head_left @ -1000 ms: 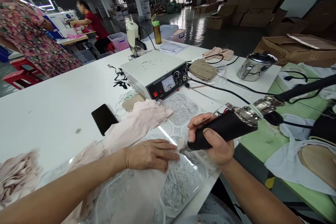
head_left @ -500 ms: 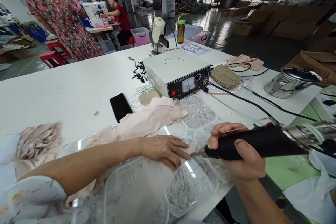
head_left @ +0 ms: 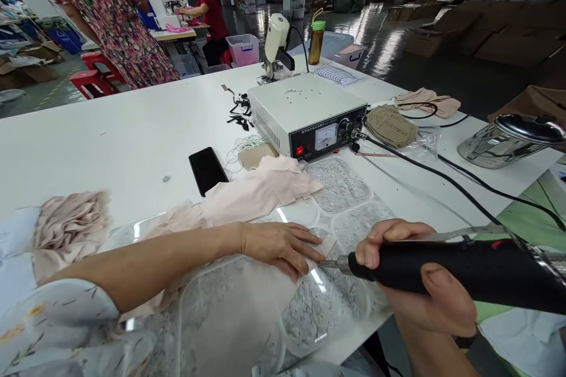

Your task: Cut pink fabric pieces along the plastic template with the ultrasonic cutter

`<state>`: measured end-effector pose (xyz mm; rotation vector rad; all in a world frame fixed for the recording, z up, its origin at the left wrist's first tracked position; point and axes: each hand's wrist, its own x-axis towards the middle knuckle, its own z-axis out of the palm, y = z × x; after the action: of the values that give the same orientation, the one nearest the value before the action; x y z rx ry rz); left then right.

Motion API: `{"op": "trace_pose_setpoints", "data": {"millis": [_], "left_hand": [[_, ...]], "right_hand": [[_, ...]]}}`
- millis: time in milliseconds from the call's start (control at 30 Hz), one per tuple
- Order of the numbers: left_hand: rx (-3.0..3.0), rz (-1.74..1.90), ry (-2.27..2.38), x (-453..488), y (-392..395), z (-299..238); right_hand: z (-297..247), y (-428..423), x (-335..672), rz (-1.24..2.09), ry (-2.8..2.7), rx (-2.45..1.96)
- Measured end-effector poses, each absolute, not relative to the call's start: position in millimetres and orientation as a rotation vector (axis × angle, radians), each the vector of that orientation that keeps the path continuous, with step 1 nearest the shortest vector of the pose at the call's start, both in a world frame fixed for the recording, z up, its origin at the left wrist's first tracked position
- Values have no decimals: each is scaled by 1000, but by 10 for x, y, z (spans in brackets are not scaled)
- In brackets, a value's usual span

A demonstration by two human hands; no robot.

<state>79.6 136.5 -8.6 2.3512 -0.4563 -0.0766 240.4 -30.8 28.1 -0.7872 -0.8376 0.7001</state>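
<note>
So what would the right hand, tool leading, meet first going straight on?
Probably the left hand, fingertips beside the tool tip; depth is unclear, so the pale cloth might come first.

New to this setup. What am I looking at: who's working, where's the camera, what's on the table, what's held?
No robot here: a person works bare-handed, seen from one head-worn camera looking forward and down. The left hand lies flat on pale fabric over a clear patterned mat. The right hand grips a black handheld tool, its metal tip close to the left fingertips; whether it touches the cloth is unclear. The white table also bears a box with a dial, a phone, a bottle and a lidded metal pot.
</note>
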Motion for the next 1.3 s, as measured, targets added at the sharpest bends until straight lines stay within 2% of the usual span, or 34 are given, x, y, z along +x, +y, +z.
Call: {"op": "trace_pose_setpoints", "data": {"millis": [400, 700, 967, 1300], "left_hand": [[2374, -146, -442, 808, 1366, -90], [2349, -54, -472, 800, 1380, -102], [2402, -162, -465, 809, 1373, -100], [2308, -67, -445, 803, 1380, -137]], "right_hand": [[292, -287, 2375, 717, -856, -826], [311, -232, 2384, 716, -945, -800], [296, -278, 2355, 747, -877, -776], [302, -275, 2313, 765, -898, -790]]}}
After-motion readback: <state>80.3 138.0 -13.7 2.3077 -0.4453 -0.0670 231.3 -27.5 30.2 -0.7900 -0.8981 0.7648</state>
